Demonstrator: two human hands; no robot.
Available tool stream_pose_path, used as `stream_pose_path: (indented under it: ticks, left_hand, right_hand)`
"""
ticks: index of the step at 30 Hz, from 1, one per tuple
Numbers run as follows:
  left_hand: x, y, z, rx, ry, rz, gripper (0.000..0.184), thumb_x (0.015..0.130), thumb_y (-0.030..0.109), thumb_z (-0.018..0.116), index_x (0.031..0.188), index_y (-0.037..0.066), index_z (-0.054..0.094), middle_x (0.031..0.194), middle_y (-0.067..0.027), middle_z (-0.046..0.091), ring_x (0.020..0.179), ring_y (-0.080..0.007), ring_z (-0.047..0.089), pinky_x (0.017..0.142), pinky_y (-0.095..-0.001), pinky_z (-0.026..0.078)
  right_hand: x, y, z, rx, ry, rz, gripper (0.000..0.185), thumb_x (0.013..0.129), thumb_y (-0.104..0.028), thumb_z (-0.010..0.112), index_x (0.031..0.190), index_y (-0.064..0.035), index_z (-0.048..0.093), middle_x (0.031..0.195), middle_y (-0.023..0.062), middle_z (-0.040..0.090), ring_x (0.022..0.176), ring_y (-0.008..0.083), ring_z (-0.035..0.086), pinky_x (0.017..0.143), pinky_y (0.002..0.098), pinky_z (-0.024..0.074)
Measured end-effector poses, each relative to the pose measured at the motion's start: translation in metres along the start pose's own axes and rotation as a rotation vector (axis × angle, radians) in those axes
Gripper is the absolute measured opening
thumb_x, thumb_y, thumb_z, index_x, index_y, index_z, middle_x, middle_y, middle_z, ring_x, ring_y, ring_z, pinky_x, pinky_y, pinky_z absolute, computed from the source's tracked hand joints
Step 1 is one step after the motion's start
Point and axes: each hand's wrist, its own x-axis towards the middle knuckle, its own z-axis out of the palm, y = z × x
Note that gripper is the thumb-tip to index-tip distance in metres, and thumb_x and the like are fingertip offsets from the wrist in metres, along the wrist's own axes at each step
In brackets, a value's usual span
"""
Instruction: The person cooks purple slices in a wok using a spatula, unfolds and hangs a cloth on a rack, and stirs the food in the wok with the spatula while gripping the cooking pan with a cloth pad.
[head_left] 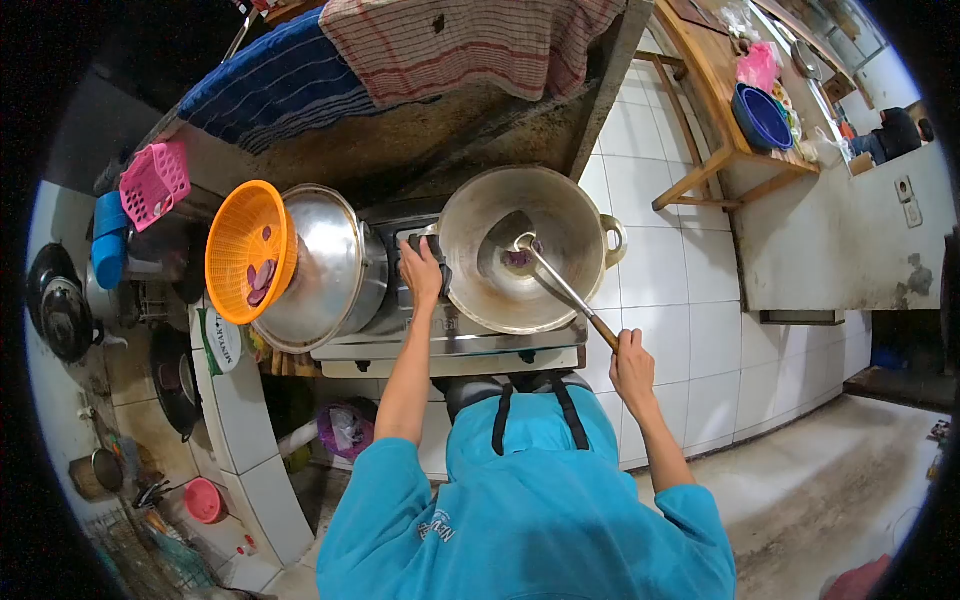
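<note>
My right hand (pixel 632 368) is closed around the wooden handle of a long metal spatula (pixel 563 280). Its head rests inside a large metal wok (pixel 470 290) on the stove, beside a few small purple pieces (pixel 518 258). At the wok's left side, my left hand (pixel 421 272) grips the left handle, with something dark, perhaps a cloth, between. Left of that, an orange plastic basket (pixel 222 262) with several purple slices (pixel 260 278) leans over a lidded metal pot (pixel 318 262).
The stove (pixel 480 352) stands against a panel hung with a blue towel (pixel 285 85) and a checked cloth (pixel 460 45). A pink basket (pixel 157 183) hangs at left. Far right, a wooden table (pixel 690 60) bears a blue basin (pixel 762 116); a person (pixel 890 137) is beyond.
</note>
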Motion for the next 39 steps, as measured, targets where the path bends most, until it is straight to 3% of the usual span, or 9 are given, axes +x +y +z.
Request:
stream_pose_path:
  ticks: [12, 18, 21, 25, 28, 31, 36, 39]
  left_hand:
    - [0.009, 0.004, -0.008, -0.049, -0.098, -0.054, 0.049, 0.096, 0.033, 0.047, 0.116, -0.01, 0.048, 0.107, -0.0338, 0.057, 0.1, -0.0481, 0.054, 0.085, -0.0488, 0.042]
    - [0.006, 0.02, -0.028, -0.06, -0.024, -0.128, 0.046, 0.097, 0.033, 0.044, 0.115, -0.01, 0.05, 0.108, -0.0321, 0.058, 0.101, -0.0482, 0.053, 0.087, -0.049, 0.041]
    - [0.0, 0.01, -0.029, -0.001, 0.137, -0.157, 0.048, 0.097, 0.034, 0.043, 0.117, -0.01, 0.05, 0.111, -0.0315, 0.057, 0.103, -0.0475, 0.053, 0.088, -0.0481, 0.041]
    - [-0.014, -0.005, -0.038, -0.033, 0.151, -0.228, 0.051, 0.098, 0.035, 0.042, 0.124, -0.009, 0.047, 0.122, -0.0319, 0.052, 0.112, -0.0457, 0.05, 0.095, -0.0467, 0.038]
    - [-0.03, -0.011, -0.053, -0.083, 0.159, -0.278, 0.064, 0.099, 0.043, 0.037, 0.133, -0.012, 0.038, 0.133, -0.0312, 0.045, 0.123, -0.0436, 0.043, 0.105, -0.0447, 0.031]
    - [-0.046, 0.015, -0.088, -0.179, 0.125, -0.396, 0.064, 0.099, 0.042, 0.038, 0.132, -0.013, 0.038, 0.132, -0.0325, 0.044, 0.124, -0.0437, 0.042, 0.104, -0.0447, 0.031]
    - [-0.082, -0.017, -0.109, -0.208, 0.168, -0.41, 0.064, 0.099, 0.041, 0.041, 0.13, -0.015, 0.039, 0.131, -0.033, 0.045, 0.123, -0.043, 0.043, 0.103, -0.0415, 0.033]
    - [-0.094, -0.016, -0.136, -0.274, 0.058, -0.462, 0.066, 0.098, 0.042, 0.045, 0.129, -0.016, 0.039, 0.132, -0.0329, 0.044, 0.123, -0.0424, 0.043, 0.103, -0.0412, 0.034]
  right_hand:
    - [0.004, 0.012, 0.029, 0.012, -0.05, 0.063, 0.021, 0.083, -0.012, 0.058, 0.094, -0.0018, 0.044, 0.077, 0.0207, 0.059, 0.065, 0.0414, 0.061, 0.055, 0.0507, 0.0482]
    - [0.008, 0.006, 0.022, -0.027, -0.068, 0.094, 0.028, 0.083, -0.021, 0.063, 0.095, -0.0026, 0.046, 0.082, 0.0183, 0.057, 0.072, 0.0378, 0.061, 0.059, 0.0487, 0.0492]
    - [0.008, 0.004, 0.016, -0.061, -0.019, 0.071, 0.034, 0.082, -0.025, 0.067, 0.096, -0.0023, 0.047, 0.087, 0.0167, 0.054, 0.08, 0.0347, 0.059, 0.061, 0.0455, 0.0498]
    - [0.013, 0.002, 0.012, -0.023, 0.043, 0.026, 0.039, 0.079, -0.024, 0.071, 0.099, -0.0005, 0.047, 0.093, 0.0181, 0.05, 0.084, 0.0354, 0.053, 0.065, 0.0443, 0.0462]
    - [0.02, -0.003, 0.006, -0.013, 0.078, -0.029, 0.042, 0.079, -0.024, 0.072, 0.102, 0.0009, 0.048, 0.095, 0.0198, 0.049, 0.085, 0.0358, 0.05, 0.07, 0.0442, 0.0439]
    - [0.028, -0.014, -0.006, 0.006, 0.11, -0.049, 0.042, 0.08, -0.024, 0.071, 0.105, 0.0019, 0.049, 0.097, 0.0206, 0.048, 0.088, 0.0359, 0.048, 0.075, 0.0446, 0.0415]
    - [0.045, -0.039, -0.023, 0.067, 0.162, -0.093, 0.038, 0.083, -0.022, 0.067, 0.108, 0.0021, 0.05, 0.104, 0.0221, 0.048, 0.093, 0.0367, 0.047, 0.08, 0.0454, 0.039]
    - [0.055, -0.058, -0.026, 0.108, 0.21, -0.179, 0.034, 0.084, -0.018, 0.065, 0.109, 0.0017, 0.051, 0.105, 0.0227, 0.048, 0.095, 0.0372, 0.047, 0.082, 0.0449, 0.0383]
